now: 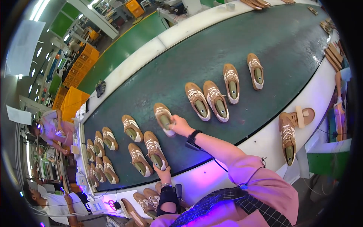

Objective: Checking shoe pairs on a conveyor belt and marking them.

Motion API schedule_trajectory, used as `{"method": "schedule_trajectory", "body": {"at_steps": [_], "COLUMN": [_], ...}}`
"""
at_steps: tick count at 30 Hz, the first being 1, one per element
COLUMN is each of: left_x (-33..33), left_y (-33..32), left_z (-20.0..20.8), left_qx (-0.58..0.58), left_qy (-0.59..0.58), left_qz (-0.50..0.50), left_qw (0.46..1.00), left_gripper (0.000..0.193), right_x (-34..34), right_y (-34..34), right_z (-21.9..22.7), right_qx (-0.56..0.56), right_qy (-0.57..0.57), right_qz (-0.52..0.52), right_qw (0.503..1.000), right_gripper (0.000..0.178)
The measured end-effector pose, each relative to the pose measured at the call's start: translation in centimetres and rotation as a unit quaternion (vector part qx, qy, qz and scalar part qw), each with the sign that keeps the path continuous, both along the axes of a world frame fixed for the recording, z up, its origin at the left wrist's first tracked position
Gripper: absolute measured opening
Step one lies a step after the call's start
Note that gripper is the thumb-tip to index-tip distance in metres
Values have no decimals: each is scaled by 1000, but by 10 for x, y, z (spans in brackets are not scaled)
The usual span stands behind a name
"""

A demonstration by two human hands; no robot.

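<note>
My left hand [163, 174] is closed at the heel of a tan sneaker [152, 145] with white laces, which rests on the dark green belt [151, 85]. Farther ahead, my right hand [181, 126] grips the heel end of another tan sneaker [162, 112]. Part of that shoe's opening is covered by my fingers. Green inserts sit inside the shoes. Beside my hands stand two more sneakers, one far [131, 126] and one near [138, 159]. Both my wrists carry black bands with small devices.
Several sneakers stand in rows at the belt's left end [107, 170], and several more [215, 98] to the right. A white rim [204, 172] borders the belt; a sneaker [288, 140] and a loose sole [307, 116] lie there. Two people [53, 200] are at the left; another's arm shows far right.
</note>
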State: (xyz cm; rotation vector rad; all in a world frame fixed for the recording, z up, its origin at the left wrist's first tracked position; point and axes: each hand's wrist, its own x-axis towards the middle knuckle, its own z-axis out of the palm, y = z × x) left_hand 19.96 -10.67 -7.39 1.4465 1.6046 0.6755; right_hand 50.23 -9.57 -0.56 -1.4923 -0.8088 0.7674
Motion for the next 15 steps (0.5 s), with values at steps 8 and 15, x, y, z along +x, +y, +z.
{"method": "schedule_trajectory", "body": {"at_steps": [8, 15], "left_x": [-1, 13], "left_y": [-4, -7], "left_z": [17, 28], "left_qx": [-32, -35], "left_qy": [37, 74], "left_qz": [-1, -23], "left_qw": [999, 996], "left_gripper": [91, 92], "right_x": [54, 100], "right_y": [-13, -38], "right_z": [7, -47], "right_qx": [-63, -223], "right_qy": [-282, -220], "right_qz": [-278, -175], "right_qw": [916, 933], "right_gripper": [59, 44]}}
